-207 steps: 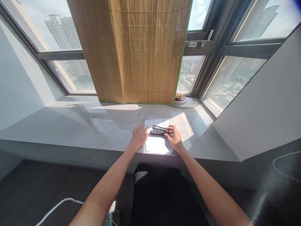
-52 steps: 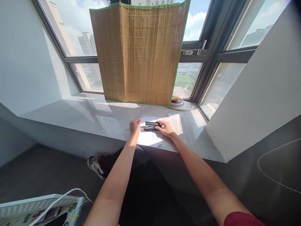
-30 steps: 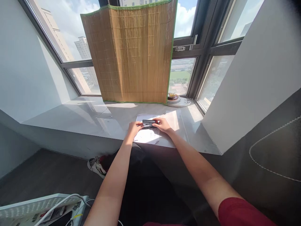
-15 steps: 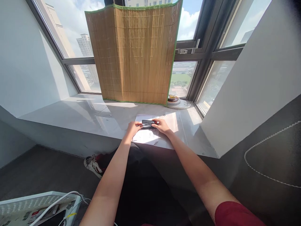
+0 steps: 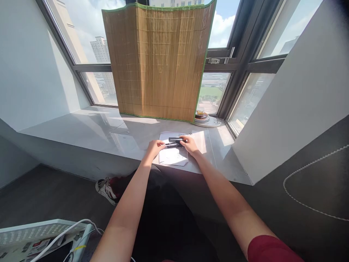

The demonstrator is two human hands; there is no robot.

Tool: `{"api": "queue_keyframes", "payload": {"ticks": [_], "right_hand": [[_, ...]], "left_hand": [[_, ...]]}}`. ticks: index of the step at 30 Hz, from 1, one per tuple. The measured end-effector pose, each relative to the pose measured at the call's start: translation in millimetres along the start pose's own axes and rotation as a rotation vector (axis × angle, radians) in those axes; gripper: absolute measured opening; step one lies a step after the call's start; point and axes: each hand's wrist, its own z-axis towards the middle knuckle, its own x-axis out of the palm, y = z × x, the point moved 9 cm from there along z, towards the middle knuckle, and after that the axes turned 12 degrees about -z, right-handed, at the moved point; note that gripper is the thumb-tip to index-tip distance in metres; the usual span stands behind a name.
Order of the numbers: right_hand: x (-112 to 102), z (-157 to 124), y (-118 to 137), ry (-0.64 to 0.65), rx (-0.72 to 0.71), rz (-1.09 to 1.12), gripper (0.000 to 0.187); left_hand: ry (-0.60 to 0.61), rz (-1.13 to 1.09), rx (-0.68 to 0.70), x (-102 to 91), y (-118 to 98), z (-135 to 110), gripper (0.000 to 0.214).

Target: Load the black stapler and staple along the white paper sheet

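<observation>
A black stapler (image 5: 173, 139) is held above white paper sheets (image 5: 174, 157) near the front of the sill. Its upper arm and lower part stand apart, with a gap between them. My right hand (image 5: 190, 145) grips its right end, thumb and fingers closed around it. On the other side, my left hand (image 5: 155, 147) pinches the left tip of the lower part with thumb and forefinger. Fine detail between the left fingertips is too small to make out.
A bamboo mat (image 5: 160, 65) with green edging stands against the window. Stacked plates (image 5: 202, 118) sit at the back right of the tiled sill (image 5: 89, 134). Below left is a white plastic basket (image 5: 40, 227) with a cable (image 5: 64, 233) across it.
The stapler has shifted slightly right with my right hand, and its upper arm now sits further right than the lower part. The paper beneath shows squarer and more uncovered.
</observation>
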Motion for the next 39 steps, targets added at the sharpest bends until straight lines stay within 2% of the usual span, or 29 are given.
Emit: {"api": "queue_keyframes", "payload": {"ticks": [5,10,14,18,21,25,30,33,36,39], "right_hand": [[-4,-1,-3,-0.029,0.040,0.067,0.038],[-3,-3,14,0.017,-0.074,0.193,0.045],[1,-9,30,0.086,-0.146,0.290,0.050],[6,-17,37,0.132,-0.154,0.212,0.043],[6,-19,39,0.132,-0.168,0.133,0.036],[4,-16,36,0.092,-0.194,0.070,0.039],[9,-9,19,0.038,-0.096,-0.013,0.039],[12,-9,20,0.055,-0.089,-0.035,0.039],[16,-12,28,0.108,-0.125,-0.082,0.035],[20,-17,37,0.142,-0.187,-0.135,0.036]], "left_hand": [[-0.048,-0.081,0.041,-3.7,-5,0,0.012],[0.008,-0.219,0.146,8.0,-25,-5,0.019],[-0.007,-0.260,0.235,11.3,-43,-10,0.018],[0.026,-0.231,0.238,15.7,-49,-12,0.021],[0.041,-0.175,0.228,17.7,-48,-12,0.020],[0.033,-0.037,0.204,20.2,-39,-8,0.020],[0.026,0.076,0.235,24.2,-29,-1,0.018],[0.040,0.211,0.222,28.1,-26,0,0.007],[0.070,0.351,0.212,32.6,-25,-2,0.012],[0.075,0.387,0.210,34.9,-26,-4,0.016]]}}
